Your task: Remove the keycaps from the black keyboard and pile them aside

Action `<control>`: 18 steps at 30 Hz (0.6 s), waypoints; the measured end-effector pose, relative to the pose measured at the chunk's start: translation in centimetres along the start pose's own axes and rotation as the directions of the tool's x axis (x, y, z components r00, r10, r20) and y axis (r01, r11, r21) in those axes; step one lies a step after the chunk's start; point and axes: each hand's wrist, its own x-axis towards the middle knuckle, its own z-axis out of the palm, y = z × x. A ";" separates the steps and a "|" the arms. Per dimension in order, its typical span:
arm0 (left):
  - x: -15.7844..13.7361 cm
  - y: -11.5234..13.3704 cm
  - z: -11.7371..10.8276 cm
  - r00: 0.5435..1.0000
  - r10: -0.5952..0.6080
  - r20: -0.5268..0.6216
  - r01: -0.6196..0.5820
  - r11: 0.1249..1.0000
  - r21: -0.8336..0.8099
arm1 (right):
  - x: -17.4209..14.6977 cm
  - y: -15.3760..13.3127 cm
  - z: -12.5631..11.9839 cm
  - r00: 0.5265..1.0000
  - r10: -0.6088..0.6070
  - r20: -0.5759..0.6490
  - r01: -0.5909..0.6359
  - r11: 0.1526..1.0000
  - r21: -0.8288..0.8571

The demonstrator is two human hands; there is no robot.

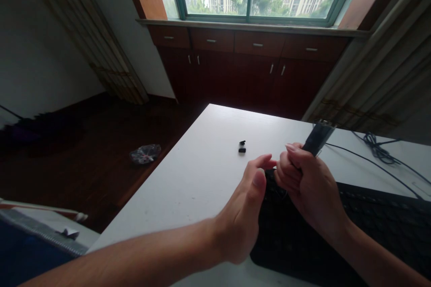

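Note:
My right hand [310, 181] is closed round a dark, flat, oblong object [318, 138] with a shiny metal end pointing up; the fist hides its lower part, and I cannot make out its kind. Close beside that fist is my left hand [247, 206], thumb raised and fingers stretched toward it, with nothing visible in its grip. Whether the left fingertips touch the fist is hard to tell. Both hands are above the left part of a black keyboard [289, 251]. Two small black pieces, one a little block [242, 150], lie on the white table [188, 175] beyond my left hand.
Black cables [380, 150] lie coiled and trailing across the table's back right. The table's left edge drops to a dark floor, where a clear plastic bag [145, 154] lies. Behind stand reddish-brown cabinets [235, 69] under a window. Something blue [30, 251] is at lower left.

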 end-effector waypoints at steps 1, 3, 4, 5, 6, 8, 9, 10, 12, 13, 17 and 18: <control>0.0 -0.1 0.0 1.000 -0.004 0.002 0.004 1.000 0.004 | 0.0 -0.1 0.1 1.000 -0.003 -0.011 0.003 1.000 0.019; 0.0 -0.2 0.1 1.000 -0.001 0.009 0.001 1.000 0.011 | -0.1 -0.2 0.2 1.000 0.013 -0.024 -0.012 0.999 0.037; 0.0 -0.2 0.1 1.000 0.004 0.008 -0.004 1.000 0.015 | -0.2 0.0 0.2 0.999 0.026 -0.027 -0.025 0.999 0.032; 0.0 -0.1 0.1 1.000 0.010 0.002 -0.010 1.000 0.017 | -0.2 0.1 0.2 0.999 0.036 -0.033 -0.035 0.999 0.017; 0.1 -0.1 0.2 1.000 0.014 -0.006 -0.014 1.000 0.017 | -0.3 0.4 0.2 0.998 0.038 -0.043 -0.038 0.999 -0.006; 0.2 0.0 0.3 1.000 0.025 -0.017 -0.024 1.000 0.014 | -0.5 0.8 0.2 0.997 0.029 -0.068 -0.032 0.998 -0.052; 0.2 0.0 0.3 0.999 0.030 -0.018 -0.030 0.999 0.014 | -0.5 0.9 0.2 0.996 0.022 -0.084 -0.027 0.997 -0.066; 0.2 0.1 0.3 0.999 0.034 -0.017 -0.034 0.999 0.019 | -0.6 1.0 0.1 0.995 0.016 -0.100 -0.023 0.997 -0.073; 0.2 0.1 0.4 0.999 0.031 -0.013 -0.031 0.999 0.030 | -0.7 1.1 0.1 0.990 0.009 -0.138 -0.020 0.996 -0.082; 0.1 0.1 0.4 1.000 0.019 -0.012 -0.019 0.999 0.027 | -0.7 1.1 0.1 0.988 0.006 -0.156 -0.020 0.996 -0.089; 0.1 0.2 0.4 0.999 -0.041 0.004 0.041 0.999 -0.033 | -1.1 0.9 0.3 0.981 -0.028 -0.193 -0.005 0.986 -0.167; 0.1 0.3 0.4 0.999 -0.040 0.010 0.040 0.999 -0.035 | -1.2 0.8 0.4 0.981 -0.038 -0.190 0.000 0.980 -0.200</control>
